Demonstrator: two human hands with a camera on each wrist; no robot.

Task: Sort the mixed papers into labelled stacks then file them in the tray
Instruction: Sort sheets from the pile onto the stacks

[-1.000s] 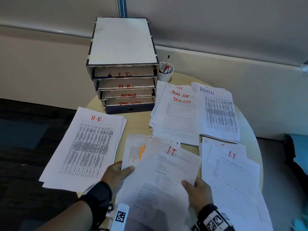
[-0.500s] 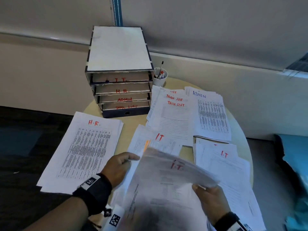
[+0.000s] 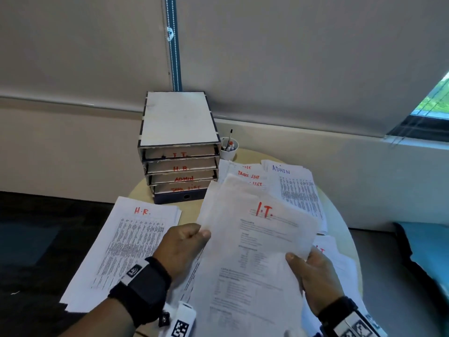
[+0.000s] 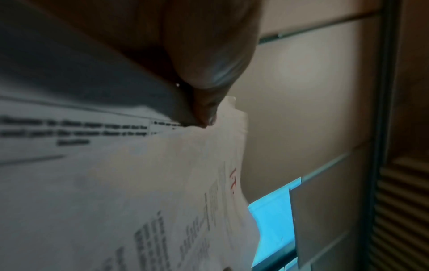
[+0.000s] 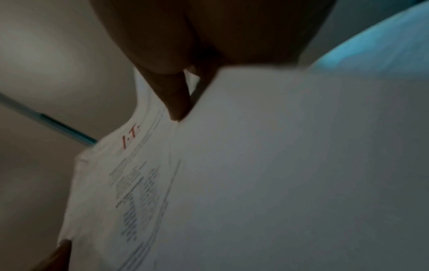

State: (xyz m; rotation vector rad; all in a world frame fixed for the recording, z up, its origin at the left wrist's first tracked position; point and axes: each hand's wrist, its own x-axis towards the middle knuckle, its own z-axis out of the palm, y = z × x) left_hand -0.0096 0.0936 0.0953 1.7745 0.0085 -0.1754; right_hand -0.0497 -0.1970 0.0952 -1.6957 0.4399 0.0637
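Red handwriting reads "I.T." on the held sheet, "H.R." on the left stack, "I.T.", "H.R.", "ADMIN" on the tray fronts; blue "ADMIN" heads the right stack.

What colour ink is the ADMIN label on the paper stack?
Blue ink on the white ADMIN paper stack, clearest in the head view.

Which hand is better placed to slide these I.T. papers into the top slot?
Left, probably. The left hand grips the I.T. papers on the side toward the tray; the right hand grips their far edge.
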